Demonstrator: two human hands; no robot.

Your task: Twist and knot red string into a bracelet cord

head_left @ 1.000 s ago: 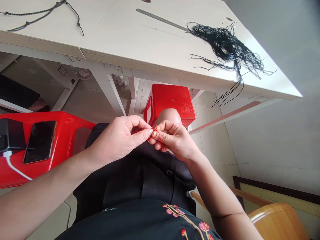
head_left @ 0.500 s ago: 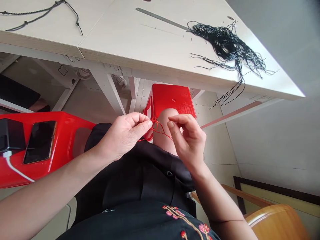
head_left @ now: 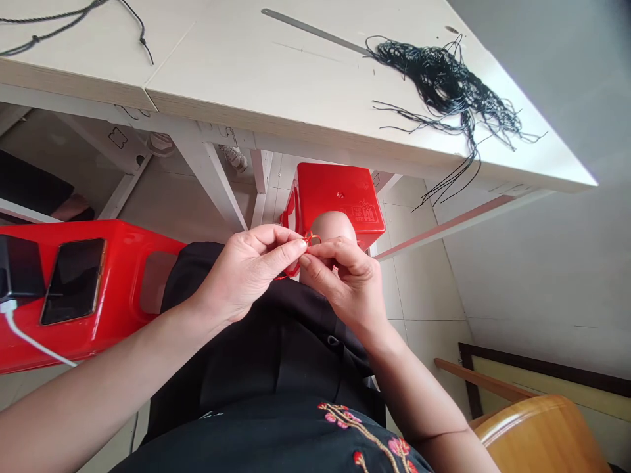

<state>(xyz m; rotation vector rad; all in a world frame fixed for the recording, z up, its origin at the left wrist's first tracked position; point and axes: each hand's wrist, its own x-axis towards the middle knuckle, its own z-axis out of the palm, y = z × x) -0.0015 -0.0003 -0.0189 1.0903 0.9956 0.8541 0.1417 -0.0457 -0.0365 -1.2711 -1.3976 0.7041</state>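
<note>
My left hand (head_left: 246, 269) and my right hand (head_left: 348, 279) meet over my lap, fingertips pinched together on a thin red cord (head_left: 311, 239). The cord forms a small loop between the thumbs and forefingers; the rest of it is hidden behind my fingers. Both hands hover above my knee and black skirt, in front of the table edge.
A pale table (head_left: 276, 72) carries a tangled bundle of black cords (head_left: 444, 85), a metal ruler (head_left: 315, 31) and a black braided cord (head_left: 73, 20). A red stool (head_left: 345, 197) stands under it. Another red stool (head_left: 128, 276) at left holds a phone (head_left: 73, 279). A wooden chair (head_left: 542, 433) is at right.
My right hand, which had pulled away to the right with the cord stretched out, has come back to the left hand and pinches the red loop again.
</note>
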